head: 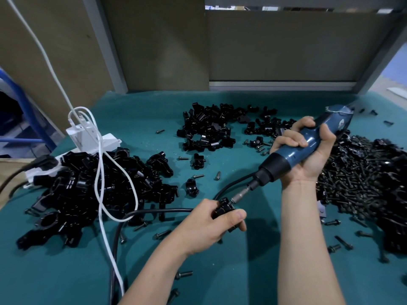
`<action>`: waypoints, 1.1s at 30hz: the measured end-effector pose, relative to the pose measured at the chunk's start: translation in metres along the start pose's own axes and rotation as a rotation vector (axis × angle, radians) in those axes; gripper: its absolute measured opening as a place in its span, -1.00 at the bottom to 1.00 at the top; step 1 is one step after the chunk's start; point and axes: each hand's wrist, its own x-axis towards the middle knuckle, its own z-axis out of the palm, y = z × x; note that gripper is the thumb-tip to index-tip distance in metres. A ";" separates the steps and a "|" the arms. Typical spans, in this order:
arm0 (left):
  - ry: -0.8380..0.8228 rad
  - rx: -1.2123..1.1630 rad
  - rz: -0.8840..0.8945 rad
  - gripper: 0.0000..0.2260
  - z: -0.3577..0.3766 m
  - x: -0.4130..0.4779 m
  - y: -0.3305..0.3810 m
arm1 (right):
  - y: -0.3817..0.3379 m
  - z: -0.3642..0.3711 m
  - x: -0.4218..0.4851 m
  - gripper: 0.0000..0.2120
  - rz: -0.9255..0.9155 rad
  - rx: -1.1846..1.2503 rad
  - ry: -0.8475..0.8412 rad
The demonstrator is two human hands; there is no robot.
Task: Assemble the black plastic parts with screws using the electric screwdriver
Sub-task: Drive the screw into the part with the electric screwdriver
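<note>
A person's left hand (207, 225) pinches a small black plastic clamp part (222, 209) near the centre of the teal-covered worktop (253, 271). The right hand (308, 155) is wrapped around a blue-bodied electric screwdriver (288, 155), whose metal bit (241, 195) meets the part at a slant. With only fingertips holding the part, torque could twist it loose or skid the bit toward the thumb (235, 215). The tool's black cord (154, 211) loops beside that hand and may snag. A heap of dark screws (363, 183) lies right, with black-part heaps left (88, 190) and far (209, 128).
</note>
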 end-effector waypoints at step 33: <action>0.087 0.189 -0.036 -0.66 0.000 0.002 -0.007 | 0.004 -0.005 0.002 -0.56 0.046 -0.104 -0.013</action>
